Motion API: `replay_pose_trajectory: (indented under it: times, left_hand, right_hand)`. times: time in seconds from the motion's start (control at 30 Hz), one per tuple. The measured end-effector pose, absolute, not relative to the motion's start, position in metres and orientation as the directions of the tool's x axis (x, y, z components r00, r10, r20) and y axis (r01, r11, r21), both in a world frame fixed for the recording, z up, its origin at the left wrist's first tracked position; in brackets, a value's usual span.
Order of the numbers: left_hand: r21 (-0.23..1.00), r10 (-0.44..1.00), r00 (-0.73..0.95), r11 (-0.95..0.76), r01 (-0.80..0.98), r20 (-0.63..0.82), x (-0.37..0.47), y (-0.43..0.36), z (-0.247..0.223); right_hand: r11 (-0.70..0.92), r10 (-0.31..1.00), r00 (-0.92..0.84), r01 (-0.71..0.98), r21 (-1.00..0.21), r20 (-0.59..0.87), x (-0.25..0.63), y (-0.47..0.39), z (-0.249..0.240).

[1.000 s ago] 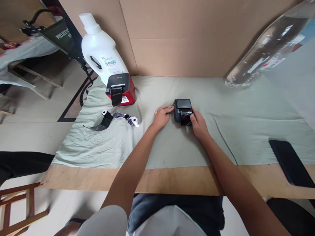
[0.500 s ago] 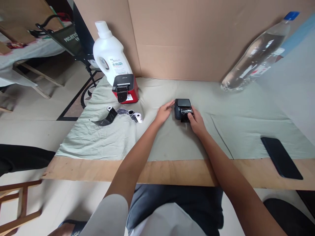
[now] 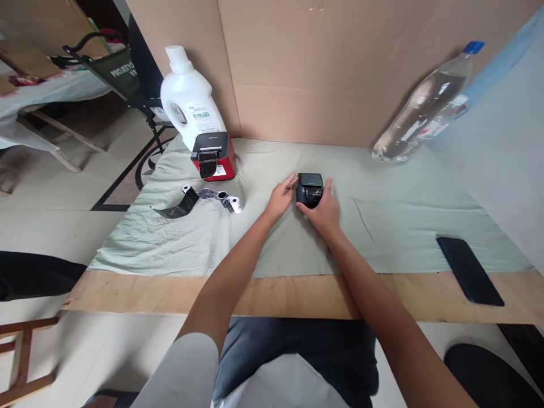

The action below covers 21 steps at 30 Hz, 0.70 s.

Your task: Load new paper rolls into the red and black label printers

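Observation:
A small black device (image 3: 310, 181) sits on the grey-green cloth in front of me, with a shiny dark strip at its front. My right hand (image 3: 324, 208) grips its right and front sides, thumb across the front. Against its left side rests my left hand (image 3: 281, 197), fingers stretched out along it. To the left stands a red and black device (image 3: 227, 157) with a black strip hanging from it. Small white rolls (image 3: 235, 204) with a dark unrolled strip (image 3: 181, 207) lie nearer to me.
A white jug (image 3: 193, 102) stands behind the red device. Clear bottles (image 3: 429, 102) lean at the back right against the cardboard (image 3: 297, 68). A black phone (image 3: 470, 271) lies at the front right, partly over the wooden edge (image 3: 161, 292).
My right thumb has moved left across the front of the black device, and the strip there now hangs out less. The whole view has shifted slightly.

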<state>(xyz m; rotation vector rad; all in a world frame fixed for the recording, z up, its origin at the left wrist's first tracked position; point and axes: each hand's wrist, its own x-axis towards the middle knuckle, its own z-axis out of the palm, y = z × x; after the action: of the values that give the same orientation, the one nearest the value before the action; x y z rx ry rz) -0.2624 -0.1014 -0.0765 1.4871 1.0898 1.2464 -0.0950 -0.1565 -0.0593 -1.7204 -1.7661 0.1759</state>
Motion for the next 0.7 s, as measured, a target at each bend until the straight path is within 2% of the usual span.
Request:
replay_pose_trajectory:
  times: [0.2, 0.33, 0.43, 0.53, 0.7]
  left_hand:
    - [0.985, 0.976, 0.13, -0.171, -0.032, 0.174, -0.253, -0.1, -0.075]
    - [0.985, 0.978, 0.125, -0.171, 0.001, 0.17, -0.243, -0.088, -0.066]
    - [0.981, 0.981, 0.125, -0.165, 0.106, 0.152, -0.238, -0.074, -0.056]
    - [0.947, 0.983, 0.142, -0.15, 0.285, 0.113, -0.238, -0.067, -0.045]
    - [0.787, 0.985, 0.11, -0.169, 0.593, 0.129, -0.238, -0.079, -0.022]
  right_hand:
    - [0.092, 0.941, 0.094, 0.854, -0.512, 0.326, -0.093, -0.157, -0.054]
    - [0.101, 0.938, 0.098, 0.84, -0.533, 0.332, -0.093, -0.157, -0.053]
    - [0.093, 0.942, 0.098, 0.842, -0.531, 0.321, -0.093, -0.158, -0.052]
    - [0.091, 0.94, 0.102, 0.843, -0.53, 0.324, -0.094, -0.159, -0.051]
    - [0.127, 0.926, 0.096, 0.832, -0.54, 0.366, -0.093, -0.159, -0.055]
